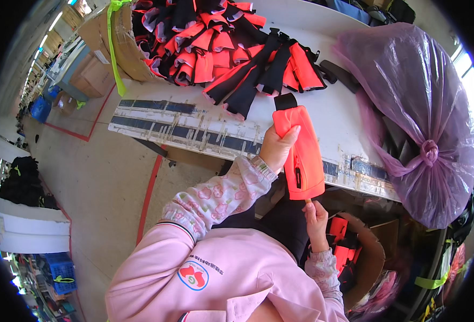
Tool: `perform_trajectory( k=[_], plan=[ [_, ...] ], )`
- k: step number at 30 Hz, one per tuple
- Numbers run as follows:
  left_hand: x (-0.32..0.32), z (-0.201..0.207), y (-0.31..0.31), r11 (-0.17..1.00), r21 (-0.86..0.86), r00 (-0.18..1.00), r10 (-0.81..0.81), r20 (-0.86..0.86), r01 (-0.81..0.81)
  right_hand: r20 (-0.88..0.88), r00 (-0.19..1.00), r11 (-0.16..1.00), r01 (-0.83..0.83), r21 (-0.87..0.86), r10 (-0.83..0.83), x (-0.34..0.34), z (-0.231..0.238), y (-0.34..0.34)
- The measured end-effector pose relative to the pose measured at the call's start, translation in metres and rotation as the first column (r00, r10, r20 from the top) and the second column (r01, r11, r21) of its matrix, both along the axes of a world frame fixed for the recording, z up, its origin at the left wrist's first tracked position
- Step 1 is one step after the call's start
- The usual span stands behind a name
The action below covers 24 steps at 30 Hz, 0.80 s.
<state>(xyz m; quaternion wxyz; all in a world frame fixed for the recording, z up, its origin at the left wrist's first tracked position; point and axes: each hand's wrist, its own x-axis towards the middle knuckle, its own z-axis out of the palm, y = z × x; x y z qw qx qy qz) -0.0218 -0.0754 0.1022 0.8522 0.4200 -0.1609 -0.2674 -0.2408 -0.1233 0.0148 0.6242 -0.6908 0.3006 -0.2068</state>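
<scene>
A bright orange zippered pouch with a black strap end at its top is held upright over the table's front edge. My left hand is closed around its left side, thumb lying across the front. The short black zipper pull hangs near the pouch's lower end. Just below the bottom edge, my right hand has thumb and fingers pinched together. A thin tan tip shows between those fingers and the pouch; I cannot make out what it is.
On the white table lies a big heap of orange and black pouches, beside a cardboard box. A tied purple plastic bag bulges at the right. Under the table edge stands a round carton with more orange pieces.
</scene>
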Motion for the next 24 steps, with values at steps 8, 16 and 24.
perform_trajectory(
  k=[8, 16, 24],
  plan=[
    [0.021, 0.012, 0.008, 0.996, -0.088, 0.967, -0.035, -0.253, 0.013, -0.204, 0.955, 0.976, 0.215, -0.023, -0.215, -0.107, 0.001, -0.078],
    [-0.110, 0.011, -0.018, 0.583, 0.395, 0.232, -0.724, 0.650, 0.710, 0.108, 0.547, 0.501, 0.816, -0.287, -0.830, -0.249, 0.065, -0.149],
    [-0.023, -0.016, 0.008, 0.438, 0.575, 0.395, -0.895, 0.207, 0.691, -0.096, 0.781, 0.725, 0.516, -0.457, -0.617, -0.183, 0.046, -0.131]
  ],
)
